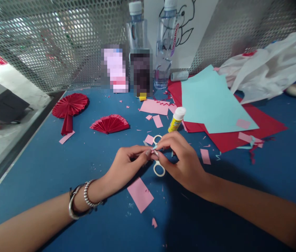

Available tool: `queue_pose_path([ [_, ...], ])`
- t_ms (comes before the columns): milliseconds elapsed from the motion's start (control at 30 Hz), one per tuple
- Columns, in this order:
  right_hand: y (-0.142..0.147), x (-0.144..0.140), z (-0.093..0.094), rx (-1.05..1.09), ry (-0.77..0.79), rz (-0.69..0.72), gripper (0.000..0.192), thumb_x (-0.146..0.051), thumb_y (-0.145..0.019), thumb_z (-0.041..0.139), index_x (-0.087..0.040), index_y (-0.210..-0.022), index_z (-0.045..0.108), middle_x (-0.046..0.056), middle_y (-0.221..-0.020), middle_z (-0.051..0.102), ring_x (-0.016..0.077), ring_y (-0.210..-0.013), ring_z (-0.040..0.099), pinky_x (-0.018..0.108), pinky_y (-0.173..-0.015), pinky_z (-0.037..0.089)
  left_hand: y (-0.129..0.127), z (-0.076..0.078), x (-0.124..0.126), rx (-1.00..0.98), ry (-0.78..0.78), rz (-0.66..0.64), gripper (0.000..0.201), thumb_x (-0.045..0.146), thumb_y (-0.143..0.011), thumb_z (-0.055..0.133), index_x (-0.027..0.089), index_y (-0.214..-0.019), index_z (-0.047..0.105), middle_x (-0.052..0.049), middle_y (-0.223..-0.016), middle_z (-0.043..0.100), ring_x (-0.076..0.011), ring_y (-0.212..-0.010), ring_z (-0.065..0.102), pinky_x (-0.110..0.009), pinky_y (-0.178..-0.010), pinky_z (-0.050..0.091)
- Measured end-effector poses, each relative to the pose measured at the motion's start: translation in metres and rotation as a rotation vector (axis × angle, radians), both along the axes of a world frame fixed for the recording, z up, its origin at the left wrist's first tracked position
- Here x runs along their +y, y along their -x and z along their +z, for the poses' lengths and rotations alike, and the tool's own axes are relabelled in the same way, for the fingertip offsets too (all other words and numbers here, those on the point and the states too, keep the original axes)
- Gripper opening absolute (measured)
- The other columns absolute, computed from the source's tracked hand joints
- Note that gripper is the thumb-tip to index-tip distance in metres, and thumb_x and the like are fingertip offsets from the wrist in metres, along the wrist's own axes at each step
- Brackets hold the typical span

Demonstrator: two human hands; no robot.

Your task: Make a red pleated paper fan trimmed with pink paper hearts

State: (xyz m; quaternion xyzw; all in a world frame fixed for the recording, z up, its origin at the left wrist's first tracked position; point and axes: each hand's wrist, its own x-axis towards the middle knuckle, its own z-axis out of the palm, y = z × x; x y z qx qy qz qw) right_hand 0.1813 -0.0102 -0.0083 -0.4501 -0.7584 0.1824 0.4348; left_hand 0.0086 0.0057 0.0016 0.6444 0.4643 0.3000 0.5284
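Pink scraps everywhere on this blue table (pixel 58 168). Both hands meet mid-surface: the left hand (pixel 127 164) and right hand (pixel 181 157) pinch a tiny paper piece (pixel 155 148) between pressed-together fingertips, directly above white-handled scissors (pixel 158 164) lying flat beneath them. A pink paper rectangle (pixel 140 194) sits just nearer the front edge. A glue stick (pixel 176 119) stands just beyond the hands. Two red paper fans (pixel 109 124) lie toward the left edge; light blue paper (pixel 210 101) over red sheets (pixel 242 136) fills the right side.
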Motion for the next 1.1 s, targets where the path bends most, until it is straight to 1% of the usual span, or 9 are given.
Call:
queue_pose_path([
  [133, -0.0013, -0.0001, -0.0016, -0.018, -0.011, -0.002, 0.003, -0.018, -0.082, 0.052, -0.021, -0.082, 0.052, 0.002, -0.09, 0.052, 0.0157, -0.088, 0.052, 0.032, -0.077, 0.043, 0.0007, 0.0022, -0.0001, -0.008, 0.039, -0.012, 0.027, 0.03, -0.085, 0.052, 0.016, -0.101, 0.068, -0.005, -0.081, 0.072, -0.0141, -0.071, 0.061, -0.021, -0.059, 0.045],
  [233, -0.0016, -0.0007, -0.0019, -0.045, -0.017, -0.003, 0.005, -0.016, -0.081, 0.053, -0.021, -0.082, 0.053, 0.002, -0.09, 0.052, 0.0155, -0.086, 0.052, 0.032, -0.076, 0.043, 0.0015, 0.0023, -0.0003, -0.041, 0.047, -0.031, 0.028, 0.032, -0.086, 0.051, 0.017, -0.102, 0.068, -0.005, -0.083, 0.072, -0.0131, -0.073, 0.06, -0.02, -0.061, 0.045],
  [333, -0.0011, -0.0013, -0.0013, -0.066, -0.025, -0.003, 0.007, -0.014, -0.08, 0.053, -0.021, -0.082, 0.055, 0.002, -0.09, 0.052, 0.0155, -0.086, 0.052, 0.032, -0.076, 0.043, 0.0016, 0.0017, -0.0001, -0.05, 0.054, -0.023, 0.025, 0.032, -0.085, 0.053, 0.018, -0.1, 0.069, -0.003, -0.082, 0.072, -0.0116, -0.071, 0.059, -0.018, -0.06, 0.044],
  [500, 0.0003, -0.0007, 0.0001, -0.018, -0.014, -0.013, 0.006, -0.018, -0.082, 0.052, -0.021, -0.087, 0.052, 0.003, -0.089, 0.054, 0.0166, -0.089, 0.052, 0.033, -0.078, 0.043, 0.0006, 0.0014, 0.001, -0.042, 0.05, -0.007, 0.025, 0.031, -0.085, 0.054, 0.017, -0.097, 0.07, -0.003, -0.079, 0.071, -0.0113, -0.068, 0.058, -0.018, -0.058, 0.043],
  [700, 0.0005, -0.0004, 0.0009, -0.005, 0.021, -0.024, 0.004, -0.02, -0.083, 0.052, -0.021, -0.087, 0.053, 0.003, -0.091, 0.054, 0.0169, -0.091, 0.052, 0.033, -0.078, 0.044, 0.0002, 0.0017, -0.0002, -0.039, 0.037, -0.001, 0.025, 0.031, -0.084, 0.055, 0.018, -0.098, 0.07, -0.004, -0.081, 0.072, -0.0129, -0.069, 0.061, -0.019, -0.061, 0.046],
  [867, 0.0004, -0.001, 0.0006, -0.001, 0.014, -0.015, 0.005, -0.02, -0.084, 0.051, -0.021, -0.087, 0.055, 0.003, -0.09, 0.054, 0.0164, -0.09, 0.053, 0.033, -0.078, 0.044, -0.0003, 0.0016, -0.0004, -0.039, 0.029, -0.011, 0.023, 0.029, -0.083, 0.056, 0.019, -0.099, 0.069, -0.002, -0.078, 0.072, -0.0128, -0.07, 0.063, -0.02, -0.064, 0.048],
  [967, 0.0001, -0.0007, 0.0005, 0.004, 0.018, -0.009, 0.006, -0.021, -0.084, 0.051, -0.022, -0.087, 0.056, 0.003, -0.09, 0.054, 0.0171, -0.09, 0.053, 0.033, -0.077, 0.044, -0.0001, 0.0008, -0.0003, -0.036, 0.021, -0.008, 0.024, 0.029, -0.083, 0.056, 0.018, -0.099, 0.07, -0.003, -0.08, 0.072, -0.0138, -0.071, 0.063, -0.021, -0.064, 0.049],
  [1100, -0.0018, 0.0023, 0.0004, 0.045, 0.061, 0.01, 0.009, -0.021, -0.084, 0.052, -0.022, -0.091, 0.058, 0.003, -0.091, 0.054, 0.0163, -0.088, 0.053, 0.032, -0.076, 0.044, -0.0003, 0.001, -0.0003, -0.045, 0.013, 0.009, 0.022, 0.028, -0.083, 0.056, 0.019, -0.098, 0.07, -0.003, -0.08, 0.072, -0.0131, -0.071, 0.064, -0.019, -0.064, 0.049],
])
